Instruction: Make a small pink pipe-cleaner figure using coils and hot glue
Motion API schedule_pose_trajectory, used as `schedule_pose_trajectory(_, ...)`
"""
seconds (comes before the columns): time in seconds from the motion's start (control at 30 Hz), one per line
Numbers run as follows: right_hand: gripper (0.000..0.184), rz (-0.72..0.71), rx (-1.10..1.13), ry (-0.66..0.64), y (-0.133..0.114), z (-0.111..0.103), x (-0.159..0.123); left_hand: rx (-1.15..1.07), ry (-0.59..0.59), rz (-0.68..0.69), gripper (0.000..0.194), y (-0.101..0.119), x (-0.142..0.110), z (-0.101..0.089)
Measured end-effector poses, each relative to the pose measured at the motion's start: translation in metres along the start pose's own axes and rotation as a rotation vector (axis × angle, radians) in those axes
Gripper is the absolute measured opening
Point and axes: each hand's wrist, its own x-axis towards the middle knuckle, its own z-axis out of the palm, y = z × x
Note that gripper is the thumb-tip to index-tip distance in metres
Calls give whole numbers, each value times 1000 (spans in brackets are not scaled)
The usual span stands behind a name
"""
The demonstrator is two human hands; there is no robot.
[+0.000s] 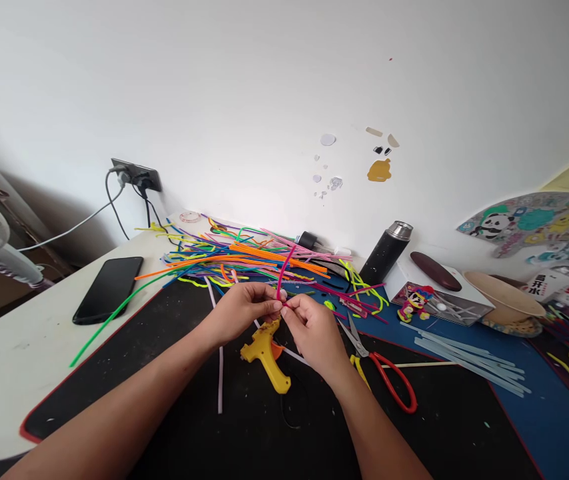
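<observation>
**Magenta pipe cleaner, seemingly part-worked**

The left hand and right hand pinch it between narrowed fingertips at frame centre. Its free end already curves upward; shaping looks unfinished, the covered part unreadable. Just below lies a yellow glue gun; lower right, scissors; above, loose coloured pipe cleaners.

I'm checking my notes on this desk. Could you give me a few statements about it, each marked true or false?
1. The left hand and right hand both pinch a magenta pipe cleaner. True.
2. The scissors have green handles. False: the handles of the scissors are red.
3. The glue gun is yellow. True.
4. The phone stands on edge. False: the phone lies flat.
5. The flask is black with a silver top. True.
</observation>
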Motion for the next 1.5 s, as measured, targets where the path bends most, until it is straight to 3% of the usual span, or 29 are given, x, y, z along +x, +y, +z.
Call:
schedule_pose_trajectory(0.4,20,-44,-168,-28,2,2,-1,299,15,11,17,1,-2,-5)
schedule_pose_trajectory(0.67,18,-97,-211,17,4,4,-1,118,-76,-64,31,-2,1,-8)
schedule_pose_trajectory(1.17,27,32,222,-13,-1,5,-1,-252,87,0,46,0,1,3)
schedule_pose_trajectory(1.5,28,52,194,43,-8,1,-1,-284,43,-45,41,-5,-1,9)
